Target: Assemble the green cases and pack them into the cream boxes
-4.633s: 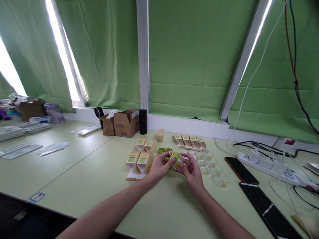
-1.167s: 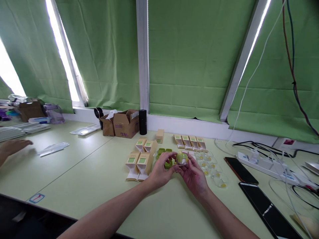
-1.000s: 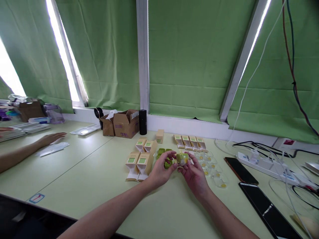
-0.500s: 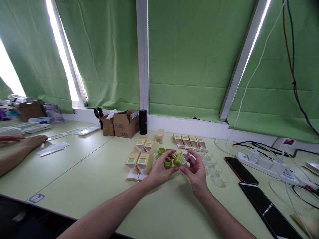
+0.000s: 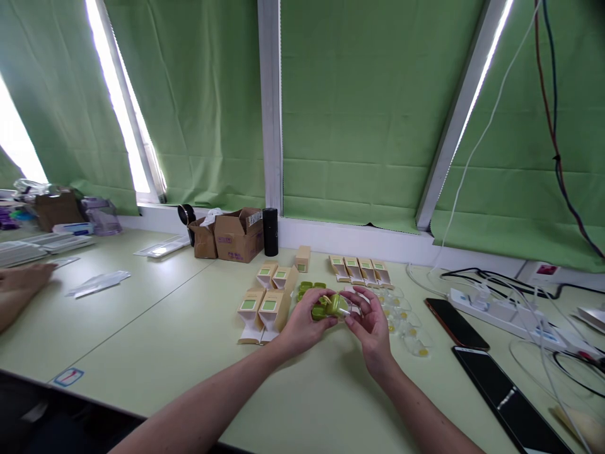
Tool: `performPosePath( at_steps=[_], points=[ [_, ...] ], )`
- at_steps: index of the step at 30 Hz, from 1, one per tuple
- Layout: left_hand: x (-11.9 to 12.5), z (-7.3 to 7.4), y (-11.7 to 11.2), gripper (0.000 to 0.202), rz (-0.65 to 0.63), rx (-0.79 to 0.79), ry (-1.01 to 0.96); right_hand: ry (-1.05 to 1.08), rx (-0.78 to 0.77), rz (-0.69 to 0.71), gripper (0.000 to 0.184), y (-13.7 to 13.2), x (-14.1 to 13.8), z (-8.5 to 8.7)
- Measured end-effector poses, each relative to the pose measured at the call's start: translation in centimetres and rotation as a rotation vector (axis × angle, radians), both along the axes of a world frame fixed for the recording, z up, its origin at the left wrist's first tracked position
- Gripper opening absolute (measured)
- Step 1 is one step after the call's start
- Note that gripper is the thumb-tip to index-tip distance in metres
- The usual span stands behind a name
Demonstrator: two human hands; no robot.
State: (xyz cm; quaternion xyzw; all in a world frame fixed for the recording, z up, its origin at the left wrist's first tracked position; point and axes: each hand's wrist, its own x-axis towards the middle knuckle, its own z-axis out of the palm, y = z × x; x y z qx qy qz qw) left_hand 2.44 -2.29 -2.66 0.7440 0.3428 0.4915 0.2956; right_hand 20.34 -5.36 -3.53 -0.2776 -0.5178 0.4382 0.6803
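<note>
In front of me both hands hold one small green case (image 5: 337, 305) with a clear plastic cover on its right side. My left hand (image 5: 305, 318) pinches its left end, where a thin pale loop shows. With thumb and fingers, my right hand (image 5: 371, 318) grips the clear end. Just behind my left fingers sit more small green cases (image 5: 306, 285), partly hidden. To the right of my right hand lie several clear plastic covers (image 5: 418, 347) with yellow dots. Open cream cartons (image 5: 270, 315) with green squares stand left of my left hand.
Further cream cartons (image 5: 360, 270) stand in a row at the back, with one closed carton (image 5: 303, 258). Brown boxes (image 5: 239, 234) and a black cylinder (image 5: 271, 232) are by the wall. Two phones (image 5: 457, 323) and a power strip (image 5: 508, 315) lie right. A co-worker's hand (image 5: 28, 280) is far left.
The green case has turned slightly between my hands, and its clear end now points more to the right. At far left, the co-worker's hand has drawn back leftward with a pale strip.
</note>
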Motion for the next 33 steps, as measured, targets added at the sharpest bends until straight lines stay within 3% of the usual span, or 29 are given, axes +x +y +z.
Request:
performPosePath(
  at_steps=[5,11,16,28,33],
  points=[
    [-0.2,0.2,-0.3,0.044,0.034,0.120,0.103,0.011,0.011,-0.185,0.048,0.5,0.7,0.1],
    [-0.1,1.1,-1.4,0.048,0.065,0.226,0.459,-0.005,-0.021,-0.319,0.042,1.5,1.2,-0.2],
    [0.1,1.2,-1.9,0.044,0.033,0.192,0.654,-0.022,-0.048,-0.351,0.040,1.8,1.3,-0.3],
    [0.2,1.6,-2.3,0.036,0.047,0.201,0.741,-0.038,-0.060,-0.346,0.038,1.9,1.4,-0.7],
    [0.3,1.5,-2.4,0.043,0.068,0.177,0.785,-0.034,-0.065,-0.337,0.039,1.9,1.3,-0.9]
  ],
)
